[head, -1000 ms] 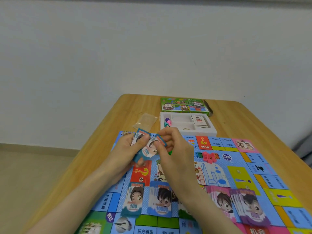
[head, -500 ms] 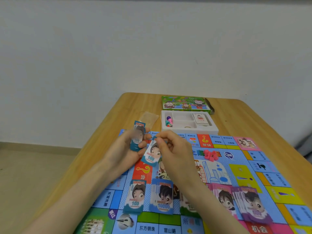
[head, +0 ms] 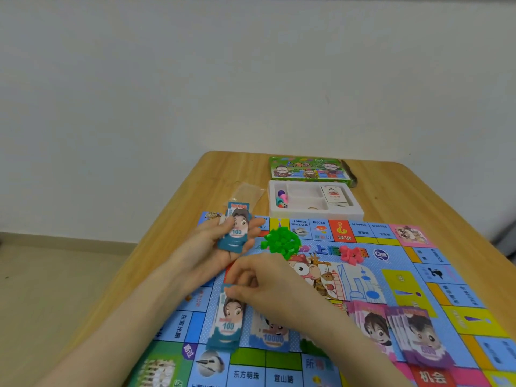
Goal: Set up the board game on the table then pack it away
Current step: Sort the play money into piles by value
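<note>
Setup is judged well advanced; packing away is not begun. The board (head: 363, 283) is laid flat on the table (head: 418, 196). Green houses (head: 282, 241) are heaped near the board's far edge, with pink houses (head: 351, 254) just right of them. Pink notes (head: 372, 328) and purple notes (head: 421, 339) are fanned at the board's near right. A 10000 pile (head: 269, 335) and a 100 pile (head: 227, 322) are set side by side at its near left. The step is judged to be sorting money. A wad (head: 236, 230) of 100 notes is held over the board's far-left corner by the left hand (head: 220, 252), thumb laid across it. The right hand (head: 268, 280) is set on the 100 pile's far end, fingers curled; whether a note is pinched or only pressed cannot be told. What is left is judged to be the wad, the tray's contents, then repacking. The tray (head: 357, 212) is placed just beyond the board's far edge, with pawns (head: 281, 198) in its left slot and cards (head: 335, 195) in its right slot. The lid (head: 307, 170) is seen beyond the tray, and a clear bag (head: 247, 191) off the board's far-left corner.
</note>
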Demonstrator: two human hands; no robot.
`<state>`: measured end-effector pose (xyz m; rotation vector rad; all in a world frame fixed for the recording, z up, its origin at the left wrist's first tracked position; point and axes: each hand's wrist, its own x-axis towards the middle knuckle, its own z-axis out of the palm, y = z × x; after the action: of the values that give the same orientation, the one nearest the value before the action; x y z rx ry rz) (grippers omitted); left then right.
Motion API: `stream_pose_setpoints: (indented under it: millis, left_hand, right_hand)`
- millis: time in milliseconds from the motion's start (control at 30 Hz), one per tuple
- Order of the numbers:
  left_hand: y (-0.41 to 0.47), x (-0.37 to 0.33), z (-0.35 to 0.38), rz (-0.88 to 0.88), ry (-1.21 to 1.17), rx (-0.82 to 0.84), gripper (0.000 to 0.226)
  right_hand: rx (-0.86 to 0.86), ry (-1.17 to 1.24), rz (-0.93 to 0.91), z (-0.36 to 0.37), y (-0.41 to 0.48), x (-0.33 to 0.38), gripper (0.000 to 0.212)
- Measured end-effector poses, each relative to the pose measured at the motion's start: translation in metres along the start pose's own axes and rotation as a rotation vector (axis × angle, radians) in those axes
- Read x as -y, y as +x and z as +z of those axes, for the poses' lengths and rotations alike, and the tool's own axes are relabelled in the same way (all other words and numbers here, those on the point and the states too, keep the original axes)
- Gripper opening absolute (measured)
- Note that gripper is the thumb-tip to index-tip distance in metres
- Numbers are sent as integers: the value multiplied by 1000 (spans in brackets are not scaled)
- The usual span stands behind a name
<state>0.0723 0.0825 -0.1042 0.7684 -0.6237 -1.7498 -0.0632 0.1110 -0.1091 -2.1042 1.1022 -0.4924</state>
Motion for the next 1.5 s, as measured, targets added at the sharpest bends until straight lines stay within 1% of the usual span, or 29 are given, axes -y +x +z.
stream_pose_setpoints:
  millis: [100, 300, 400, 467, 533, 633, 733, 833, 933, 1067, 1167, 1333, 1500]
  left_hand:
    - [0, 0, 1, 19, 38, -3, 27]
    - [-3, -1, 4, 58, 110, -35, 23]
    - [-4, -1, 4, 75, 156, -43, 22]
    - [-5, -1, 4, 82, 179, -41, 22]
    - [-5, -2, 4, 84, 196, -40, 23]
    - [-4, -1, 3, 100, 243, -50, 24]
    - [-4, -1, 1, 107, 284, -68, 22]
    - [-5, 0, 3, 98, 301, -66, 18]
    - [-7, 1, 5, 96, 336, -59, 14]
    - [-9, 1, 7, 86, 397, -30, 26]
    - [-9, 2, 7, 87, 433, -15, 31]
    - [-10, 2, 8, 79, 448, -8, 38]
    - [-12, 2, 10, 87, 436, -5, 34]
  right_hand:
    - [-36, -76, -54, 3, 1, 0, 10]
    - [-70, -214, -94, 5, -1, 1, 8]
    - [-106, -310, -126, 7, -3, 2, 13]
    - [-158, -325, -130, 7, -3, 1, 17]
    - [-246, -260, -136, 6, -2, 1, 25]
    - [-441, -107, -133, 3, 0, -1, 37]
    - [-594, 6, -70, -2, 1, -3, 33]
    - [-681, 105, -35, -5, 2, -3, 22]
    - [-716, 201, -4, -8, 3, -5, 17]
    - [-693, 295, 33, -10, 2, -3, 18]
    - [-692, 335, 21, -13, -1, 1, 16]
    - [-766, 325, -3, -14, -1, 0, 21]
    - [-783, 337, -6, -14, 0, -2, 22]
